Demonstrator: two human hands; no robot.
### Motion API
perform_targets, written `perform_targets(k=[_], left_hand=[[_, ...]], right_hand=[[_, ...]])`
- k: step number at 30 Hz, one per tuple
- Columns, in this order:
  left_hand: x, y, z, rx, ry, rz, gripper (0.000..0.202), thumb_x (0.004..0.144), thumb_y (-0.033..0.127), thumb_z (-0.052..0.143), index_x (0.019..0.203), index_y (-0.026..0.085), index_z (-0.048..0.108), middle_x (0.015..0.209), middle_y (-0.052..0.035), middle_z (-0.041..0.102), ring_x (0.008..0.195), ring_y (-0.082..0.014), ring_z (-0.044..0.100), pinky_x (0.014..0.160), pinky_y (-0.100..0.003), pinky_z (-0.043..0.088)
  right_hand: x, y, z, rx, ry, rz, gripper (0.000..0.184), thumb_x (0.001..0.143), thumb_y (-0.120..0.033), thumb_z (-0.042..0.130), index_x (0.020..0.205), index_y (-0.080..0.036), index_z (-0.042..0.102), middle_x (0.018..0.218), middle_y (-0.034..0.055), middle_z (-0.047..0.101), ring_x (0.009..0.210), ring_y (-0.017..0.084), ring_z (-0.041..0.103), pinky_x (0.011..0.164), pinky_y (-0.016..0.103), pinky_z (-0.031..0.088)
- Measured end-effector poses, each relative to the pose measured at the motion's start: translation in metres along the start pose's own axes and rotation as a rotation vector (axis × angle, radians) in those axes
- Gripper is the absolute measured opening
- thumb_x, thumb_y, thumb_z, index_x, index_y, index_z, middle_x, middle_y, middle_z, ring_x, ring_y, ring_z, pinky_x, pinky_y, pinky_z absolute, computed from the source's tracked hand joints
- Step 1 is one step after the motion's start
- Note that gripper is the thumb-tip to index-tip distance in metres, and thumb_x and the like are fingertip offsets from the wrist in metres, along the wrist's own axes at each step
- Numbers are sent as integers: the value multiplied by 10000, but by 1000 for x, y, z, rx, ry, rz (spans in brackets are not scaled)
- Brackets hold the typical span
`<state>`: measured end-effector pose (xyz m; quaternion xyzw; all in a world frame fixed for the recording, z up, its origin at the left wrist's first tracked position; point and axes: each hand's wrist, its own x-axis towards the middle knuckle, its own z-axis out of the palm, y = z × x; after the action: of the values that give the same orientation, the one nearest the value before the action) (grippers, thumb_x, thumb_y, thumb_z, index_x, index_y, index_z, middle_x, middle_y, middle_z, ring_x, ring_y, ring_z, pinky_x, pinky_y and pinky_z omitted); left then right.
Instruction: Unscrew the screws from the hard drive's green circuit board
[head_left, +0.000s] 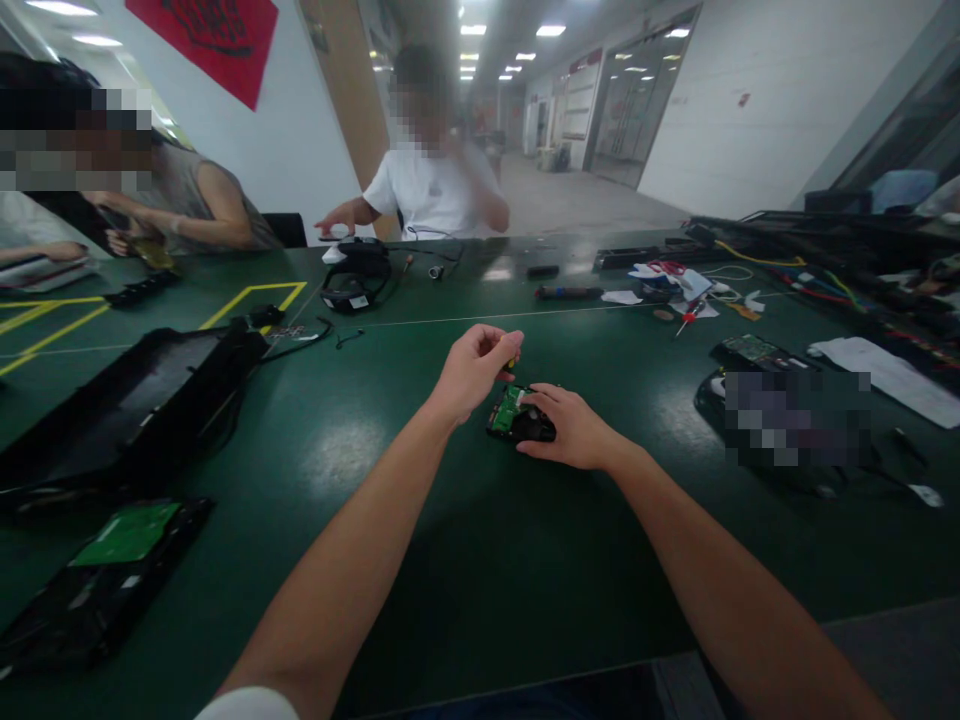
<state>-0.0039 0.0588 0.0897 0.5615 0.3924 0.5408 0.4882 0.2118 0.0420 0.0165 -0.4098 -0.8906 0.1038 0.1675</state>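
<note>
A small black device with a green circuit board (512,408) lies on the dark green table (480,560) in front of me. My right hand (570,428) rests on its right side, fingers wrapped over the black casing and holding it down. My left hand (472,370) hovers just above the board's left end, fingers pinched round a small screwdriver (508,366) with a red and yellow handle, its tip pointing down at the board.
A long black housing (142,400) and a black unit with a green board (112,570) lie at the left. Another board (750,348), a red screwdriver (688,318), cables and papers sit at the right. Two people sit across the table.
</note>
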Motion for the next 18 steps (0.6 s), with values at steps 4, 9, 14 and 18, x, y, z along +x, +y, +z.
perform_targets(k=[4,9,14,18], left_hand=[[1,1,-4,105,53,49,326,875,505,779,873,198,669,832,-34,663,776,-156,621,639,-264,536],[1,3,-9,79,-22,29,244,901,435,698,907,198,756,926,-60,711,847,-178,644,628,-255,523],[1,2,-8,-81,-44,-29,223,937,382,598,948,192,713,881,-66,708,859,-197,682,555,-241,492],[0,3,-6,-46,-43,-9,214,934,412,657,929,200,677,900,-65,719,856,-184,677,540,-226,465]], right_hand=[[-1,0,1,14,9,-3,737,850,-659,772,1431,-239,603,1561,182,534,1443,417,512,1183,635,402],[0,1,1,7,6,4,749,842,-656,782,1430,-228,603,1561,196,533,1449,421,504,1175,627,411],[1,1,1,-4,1,-19,748,845,-650,779,1425,-211,601,1548,200,543,1434,412,519,1161,612,428],[1,1,1,-9,2,-15,747,848,-653,776,1420,-206,601,1543,202,545,1416,412,536,1153,610,437]])
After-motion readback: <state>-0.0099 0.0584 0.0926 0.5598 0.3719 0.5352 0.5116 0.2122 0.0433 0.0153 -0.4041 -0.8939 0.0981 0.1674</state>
